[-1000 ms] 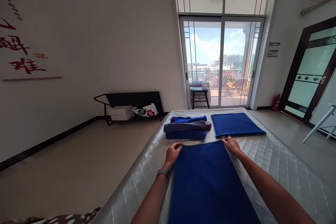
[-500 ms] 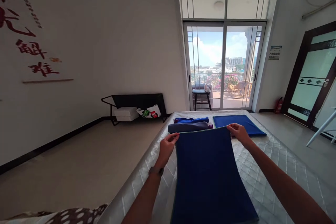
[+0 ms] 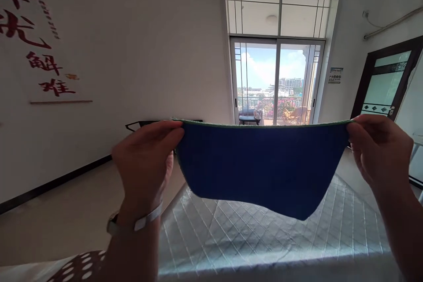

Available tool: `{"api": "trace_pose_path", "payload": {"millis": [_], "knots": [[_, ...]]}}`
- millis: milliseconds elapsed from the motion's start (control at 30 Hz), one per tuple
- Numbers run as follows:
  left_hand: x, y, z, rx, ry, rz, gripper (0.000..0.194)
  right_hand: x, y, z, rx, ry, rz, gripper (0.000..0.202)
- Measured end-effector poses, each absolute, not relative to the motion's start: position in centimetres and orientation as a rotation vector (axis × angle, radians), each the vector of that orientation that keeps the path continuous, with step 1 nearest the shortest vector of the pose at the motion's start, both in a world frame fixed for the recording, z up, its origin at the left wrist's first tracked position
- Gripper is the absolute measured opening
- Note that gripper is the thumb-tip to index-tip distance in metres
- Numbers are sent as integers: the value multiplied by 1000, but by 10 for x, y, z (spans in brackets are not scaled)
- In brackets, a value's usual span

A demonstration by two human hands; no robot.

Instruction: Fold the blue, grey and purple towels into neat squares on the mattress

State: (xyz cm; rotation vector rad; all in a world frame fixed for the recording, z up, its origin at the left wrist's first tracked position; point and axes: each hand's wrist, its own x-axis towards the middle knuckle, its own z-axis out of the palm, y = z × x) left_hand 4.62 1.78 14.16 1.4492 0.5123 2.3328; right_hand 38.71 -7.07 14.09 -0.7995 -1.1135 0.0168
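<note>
A dark blue cloth [image 3: 261, 163] with green edging is stretched between my two hands, raised above the quilted mattress [image 3: 231, 242]. My left hand [image 3: 145, 152] pinches its top left corner between thumb and fingers. At the top right corner, my right hand [image 3: 380, 150] has the same kind of pinch. The top edge runs almost level, and the lower part hangs free with a wavy bottom edge. Behind the cloth, the far part of the mattress is hidden.
A glass sliding door [image 3: 277, 83] is at the far side, with a stool [image 3: 249, 116] by it. A dark-framed door [image 3: 383, 79] stands at the right. Brown fabric with white dots [image 3: 79, 266] lies at the lower left. A lettered scroll [image 3: 49, 66] hangs on the wall.
The cloth has come up off the mattress and closer to me, both hands rising with it and moving farther apart. The folded and rolled cloths behind are now hidden.
</note>
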Motion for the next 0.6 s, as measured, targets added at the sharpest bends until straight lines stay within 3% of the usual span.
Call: {"api": "trace_pose_path", "payload": {"millis": [167,467,600], "knots": [[44,19,120,1430,632,2204,18,386,-75,119,-874,-1140,69,25],[27,99,-44,1496,1132,1523,36,397,6,-17,-1229,-1229,468,47],[44,154,-87,1595,1223,1361,36,407,69,-69,-1420,-1240,482,51]]}}
